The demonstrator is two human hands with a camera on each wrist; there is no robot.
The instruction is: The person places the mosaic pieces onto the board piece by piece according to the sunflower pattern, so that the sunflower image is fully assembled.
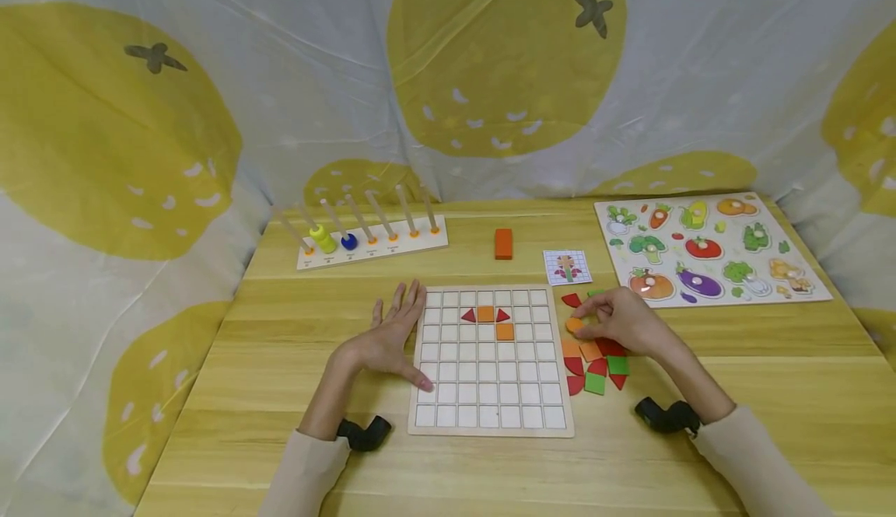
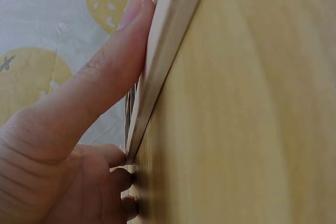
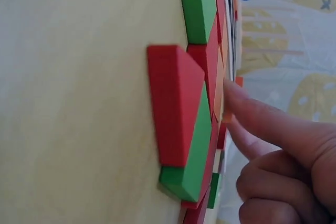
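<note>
A wooden grid board point(image 1: 491, 432) lies flat on the table. On its upper cells are two orange squares point(image 1: 505, 332) and two red triangles point(image 1: 468, 316), one on each side of the upper square. My left hand point(image 1: 385, 342) rests at the board's left edge with fingers spread, its thumb point(image 2: 113, 69) lying on the rim. To the right of the board, my right hand point(image 1: 626, 319) pinches a small orange wooden piece point(image 1: 574, 325) between thumb and fingertips. It is over a cluster of loose red, orange and green pieces point(image 1: 595, 383); the hand partly hides them.
A pattern card point(image 1: 568, 267) lies beyond the loose pieces. Behind it to the right is a vegetable puzzle board point(image 1: 759, 268). An orange block point(image 1: 503, 244) and a peg stand point(image 1: 413, 243) with yellow and blue beads are at the back.
</note>
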